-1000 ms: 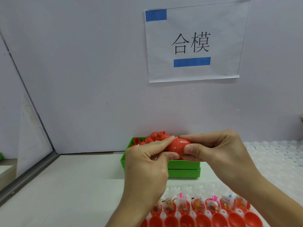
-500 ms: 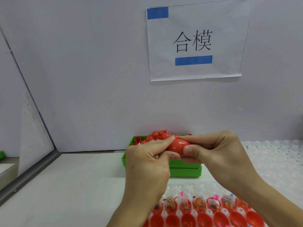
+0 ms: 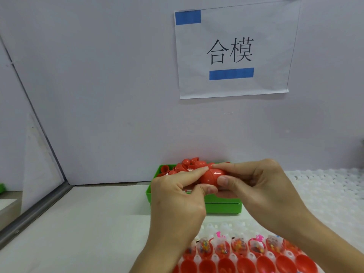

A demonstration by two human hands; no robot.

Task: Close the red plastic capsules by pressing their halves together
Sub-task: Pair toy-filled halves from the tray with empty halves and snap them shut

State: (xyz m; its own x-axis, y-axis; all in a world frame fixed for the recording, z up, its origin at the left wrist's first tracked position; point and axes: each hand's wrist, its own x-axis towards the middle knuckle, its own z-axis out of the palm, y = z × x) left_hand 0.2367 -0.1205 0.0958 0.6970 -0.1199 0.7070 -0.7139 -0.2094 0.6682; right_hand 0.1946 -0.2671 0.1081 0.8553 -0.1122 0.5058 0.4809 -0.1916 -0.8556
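Note:
A red plastic capsule (image 3: pixel 211 175) is held in the air between both hands, its two halves joined with a seam showing across the middle. My left hand (image 3: pixel 177 200) pinches its left end with thumb and forefinger. My right hand (image 3: pixel 260 192) grips its right end, thumb on the front. Behind them a green bin (image 3: pixel 222 206) holds a heap of loose red capsule halves (image 3: pixel 186 166). Along the bottom edge a white tray (image 3: pixel 222 226) carries rows of open red capsule halves (image 3: pixel 244 264), several of them with small filled bags (image 3: pixel 204 245) inside.
A grey wall with a taped paper sign (image 3: pixel 232 50) stands close behind the bin. A white bumpy tray (image 3: pixel 325 186) covers the table's right side. A slanted panel with a metal rail (image 3: pixel 35 213) borders the left.
Both hands stay on the capsule at almost the same spot. The fingers have shifted slightly and the seam between the halves now faces me.

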